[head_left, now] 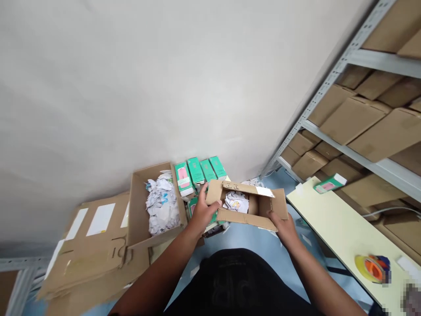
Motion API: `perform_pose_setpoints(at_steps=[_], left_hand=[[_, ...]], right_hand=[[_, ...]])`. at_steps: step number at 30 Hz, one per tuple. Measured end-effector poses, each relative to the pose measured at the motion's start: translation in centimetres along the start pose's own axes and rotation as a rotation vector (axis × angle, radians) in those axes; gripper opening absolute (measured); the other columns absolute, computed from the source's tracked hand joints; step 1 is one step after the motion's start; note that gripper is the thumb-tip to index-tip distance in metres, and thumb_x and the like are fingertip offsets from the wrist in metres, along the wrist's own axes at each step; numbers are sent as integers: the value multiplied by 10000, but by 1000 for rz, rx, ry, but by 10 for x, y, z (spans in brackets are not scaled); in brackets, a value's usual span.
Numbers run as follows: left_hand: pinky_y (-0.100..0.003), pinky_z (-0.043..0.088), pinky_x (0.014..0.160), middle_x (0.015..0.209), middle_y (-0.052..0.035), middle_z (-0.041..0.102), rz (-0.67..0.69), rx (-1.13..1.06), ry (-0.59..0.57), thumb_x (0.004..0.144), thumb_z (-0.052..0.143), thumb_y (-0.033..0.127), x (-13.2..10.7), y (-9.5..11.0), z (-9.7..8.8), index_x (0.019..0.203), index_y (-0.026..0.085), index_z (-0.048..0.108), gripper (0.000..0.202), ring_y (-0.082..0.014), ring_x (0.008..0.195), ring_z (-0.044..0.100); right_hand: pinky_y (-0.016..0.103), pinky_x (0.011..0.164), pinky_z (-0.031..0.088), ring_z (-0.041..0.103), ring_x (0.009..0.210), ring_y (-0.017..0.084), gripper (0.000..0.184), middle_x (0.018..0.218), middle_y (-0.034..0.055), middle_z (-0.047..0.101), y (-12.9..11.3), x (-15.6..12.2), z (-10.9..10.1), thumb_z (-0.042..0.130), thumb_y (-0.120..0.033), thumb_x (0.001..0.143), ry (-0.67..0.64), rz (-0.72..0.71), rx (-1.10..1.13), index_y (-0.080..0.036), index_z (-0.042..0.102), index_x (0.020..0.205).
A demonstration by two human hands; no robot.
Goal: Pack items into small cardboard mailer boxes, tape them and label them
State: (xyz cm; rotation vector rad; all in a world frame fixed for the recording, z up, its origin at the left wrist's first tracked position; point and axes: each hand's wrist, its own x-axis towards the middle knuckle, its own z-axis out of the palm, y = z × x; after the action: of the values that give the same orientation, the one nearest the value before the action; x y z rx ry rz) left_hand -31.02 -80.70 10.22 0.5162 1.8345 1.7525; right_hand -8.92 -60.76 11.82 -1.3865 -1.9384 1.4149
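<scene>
Between my two hands is a small open cardboard box (246, 217), its flaps spread outward. My left hand (203, 210) grips its left end, thumb on the flap. At the right end, my right hand (282, 224) holds the near corner. Crumpled white paper (236, 202) lies in the left part of the box. Just beyond my left hand stand several green boxes (194, 170), one with a pink picture on its front. A larger open carton (138, 210) full of crumpled paper (162, 206) is to the left of them.
Flattened cardboard (95, 245) lies at the left. To the right a pale table (332, 215) carries a green box (330, 183) and a tape dispenser (373, 267). Metal shelving (353, 160) stacked with brown cartons rises behind it. A white wall (197, 79) stands ahead.
</scene>
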Motion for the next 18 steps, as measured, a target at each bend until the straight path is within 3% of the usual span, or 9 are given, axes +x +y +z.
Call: perform_pose_setpoints(at_steps=[3,7,11,18], left_hand=[[-366,566,927,1348,-107,670,-84,-144,-30,816,678,486,3,1,53,1553,258,357,836,-265,1135,688],[-413,583,856,1064,-148,769,-255,-144,-176,790,675,621,3,-3,133,1215,163,675,624,-320,1030,726],[-390,578,750,804,-107,769,-354,42,-284,754,709,649,7,-11,217,973,173,732,524,-320,897,744],[-345,545,734,829,-93,779,-322,218,-402,772,710,589,24,-25,353,838,173,734,422,-301,876,732]], right_hand=[[340,637,532,704,817,308,332,823,81,758,19,10,-34,665,-515,681,54,33,39,-212,678,817],[344,688,552,726,904,321,356,919,78,788,59,34,-94,681,-487,708,75,45,51,-209,723,926],[347,683,557,737,897,321,354,933,77,796,107,57,-160,680,-463,731,112,69,54,-207,747,968],[350,699,565,743,886,320,362,904,94,799,169,80,-264,699,-444,745,206,156,142,-178,747,985]])
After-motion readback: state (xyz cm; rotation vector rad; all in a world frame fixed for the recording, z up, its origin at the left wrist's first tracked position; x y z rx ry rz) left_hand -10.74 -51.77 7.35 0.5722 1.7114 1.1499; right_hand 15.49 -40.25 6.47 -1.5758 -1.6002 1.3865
